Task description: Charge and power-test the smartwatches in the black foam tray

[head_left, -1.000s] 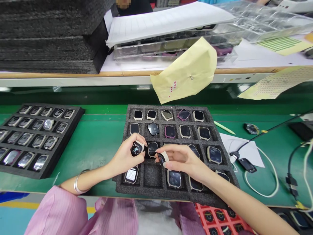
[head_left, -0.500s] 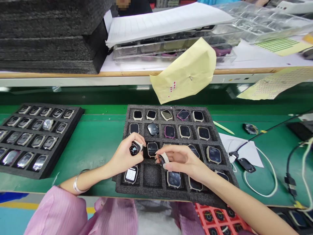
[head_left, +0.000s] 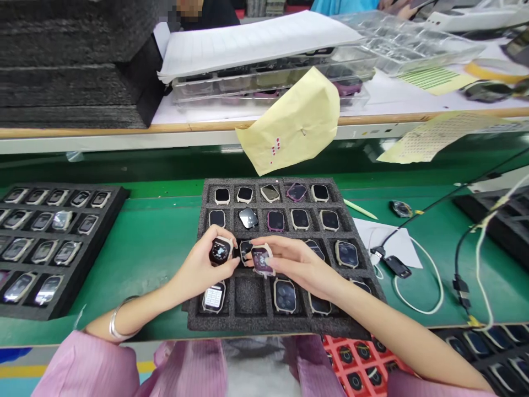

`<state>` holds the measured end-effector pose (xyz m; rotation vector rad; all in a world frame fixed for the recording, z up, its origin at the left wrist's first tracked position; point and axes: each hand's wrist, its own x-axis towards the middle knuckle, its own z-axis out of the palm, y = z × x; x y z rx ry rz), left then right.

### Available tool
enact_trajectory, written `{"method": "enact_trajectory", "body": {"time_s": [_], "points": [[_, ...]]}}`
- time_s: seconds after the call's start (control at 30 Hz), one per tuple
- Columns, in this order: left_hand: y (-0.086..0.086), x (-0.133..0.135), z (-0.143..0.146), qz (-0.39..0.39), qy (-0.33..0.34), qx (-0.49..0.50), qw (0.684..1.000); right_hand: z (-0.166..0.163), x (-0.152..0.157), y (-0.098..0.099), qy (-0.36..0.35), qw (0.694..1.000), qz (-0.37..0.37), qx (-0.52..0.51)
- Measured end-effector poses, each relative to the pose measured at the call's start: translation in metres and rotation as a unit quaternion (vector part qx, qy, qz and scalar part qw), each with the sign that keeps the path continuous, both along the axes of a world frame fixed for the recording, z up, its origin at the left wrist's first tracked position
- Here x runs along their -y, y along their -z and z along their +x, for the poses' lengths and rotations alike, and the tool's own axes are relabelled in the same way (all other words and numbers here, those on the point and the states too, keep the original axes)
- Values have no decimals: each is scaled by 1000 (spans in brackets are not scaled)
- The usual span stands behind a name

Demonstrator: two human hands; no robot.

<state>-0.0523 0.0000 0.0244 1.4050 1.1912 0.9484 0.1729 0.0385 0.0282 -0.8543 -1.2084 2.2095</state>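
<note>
My left hand (head_left: 204, 266) is closed on a beige smartwatch body with a lit dark screen (head_left: 220, 251), held over the black foam tray (head_left: 355, 322). My right hand (head_left: 300, 264) is closed on a second watch body (head_left: 262, 259), its lit screen turned up toward me. Both hands hover above the tray's third row, close together. The tray's pockets hold several watch bodies; one (head_left: 214, 296) in the front row shows a bright keypad screen. One front-row pocket (head_left: 249, 289) holds nothing.
A second foam tray (head_left: 99, 229) of watch bodies lies to the left on the green belt (head_left: 161, 242). Charging cables (head_left: 417, 275), white paper and a pen (head_left: 359, 209) lie to the right. A yellow envelope (head_left: 293, 124) hangs from the shelf behind. Red tray (head_left: 355, 366) sits below.
My right hand has turned its watch so the lit screen faces up and moved it slightly left toward the left hand's watch. The camera view has shifted a little to the right.
</note>
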Motion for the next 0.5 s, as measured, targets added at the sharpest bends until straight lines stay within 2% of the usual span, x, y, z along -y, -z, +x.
{"method": "enact_trajectory", "body": {"time_s": [0.13, 0.23, 0.5], "points": [[2, -4, 0, -128, 57, 136, 981, -2, 0, 0, 0, 998, -60, -17], [0, -7, -1, -144, 56, 171, 973, -1, 0, 1, 17, 997, -71, -14], [-1, -8, -4, -172, 54, 210, 961, 0, -1, 9, 41, 999, -17, 8]]}}
